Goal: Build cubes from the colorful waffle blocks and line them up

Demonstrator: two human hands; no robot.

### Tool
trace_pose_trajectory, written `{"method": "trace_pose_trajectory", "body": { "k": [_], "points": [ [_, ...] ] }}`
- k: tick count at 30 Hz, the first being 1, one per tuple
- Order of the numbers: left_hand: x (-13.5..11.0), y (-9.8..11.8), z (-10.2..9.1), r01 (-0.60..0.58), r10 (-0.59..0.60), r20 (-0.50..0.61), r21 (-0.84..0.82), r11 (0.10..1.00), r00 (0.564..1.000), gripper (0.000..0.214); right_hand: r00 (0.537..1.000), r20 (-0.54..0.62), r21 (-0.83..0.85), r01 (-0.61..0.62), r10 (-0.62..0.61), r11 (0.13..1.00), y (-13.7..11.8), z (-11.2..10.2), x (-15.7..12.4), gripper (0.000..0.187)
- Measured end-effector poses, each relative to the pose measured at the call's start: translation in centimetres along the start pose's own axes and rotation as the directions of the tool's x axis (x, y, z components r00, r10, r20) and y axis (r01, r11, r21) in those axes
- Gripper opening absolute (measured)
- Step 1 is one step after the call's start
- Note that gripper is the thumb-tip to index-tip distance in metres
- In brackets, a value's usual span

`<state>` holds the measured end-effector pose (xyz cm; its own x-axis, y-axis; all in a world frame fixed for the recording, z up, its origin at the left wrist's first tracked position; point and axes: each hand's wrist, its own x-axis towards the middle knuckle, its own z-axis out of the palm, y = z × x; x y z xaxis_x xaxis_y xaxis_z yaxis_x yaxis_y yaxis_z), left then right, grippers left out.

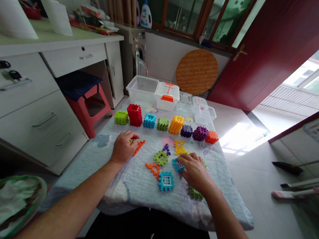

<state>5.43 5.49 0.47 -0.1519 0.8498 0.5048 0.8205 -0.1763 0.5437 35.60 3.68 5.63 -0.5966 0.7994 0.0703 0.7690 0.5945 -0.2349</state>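
Note:
My left hand (124,147) is curled at the left of the cloth-covered table, its fingertips largely hidden. A bit of green plastic shows between thumb and fingers. Touching or just beside them lies an orange interlocking piece (139,147). My right hand (196,172) has its fingers closed on the edge of a blue window panel (177,165), and a green frame piece (196,193) is partly under the wrist. Between the hands lie a green square frame (161,158), a purple piece (167,149), yellow pieces (179,147), an orange arched piece (154,170) and another blue window panel (166,181).
Behind the loose pieces runs a row of coloured stacks, among them a red stack (134,115) and a yellow stack (176,125). Farther back stand a clear bin (142,88) and a lidded box (166,101). A pink stool (89,102) is left of the table.

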Motion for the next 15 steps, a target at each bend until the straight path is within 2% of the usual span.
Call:
{"method": "trace_pose_trajectory", "body": {
  "k": [5,8,12,15],
  "points": [
    [0.01,-0.01,0.01,-0.007,0.007,-0.006,-0.002,1.0,1.0,0.017,0.997,-0.08,0.105,0.022,-0.014,0.994,0.56,-0.19,0.19,0.026],
    [0.02,0.02,0.02,-0.002,0.002,0.005,0.0,1.0,1.0,0.017,0.988,-0.132,0.235,-0.051,0.084,0.971,0.94,-0.61,0.18,0.026],
    [0.02,0.06,-0.02,0.008,-0.008,0.01,0.004,1.0,1.0,0.017,0.987,-0.044,0.371,-0.127,0.154,0.92,0.86,-0.4,0.29,0.03],
    [0.03,0.04,-0.04,0.008,-0.008,0.006,0.007,1.0,1.0,0.017,0.983,-0.028,0.295,-0.165,0.181,0.941,0.57,0.3,0.38,0.026]
  ]
}}
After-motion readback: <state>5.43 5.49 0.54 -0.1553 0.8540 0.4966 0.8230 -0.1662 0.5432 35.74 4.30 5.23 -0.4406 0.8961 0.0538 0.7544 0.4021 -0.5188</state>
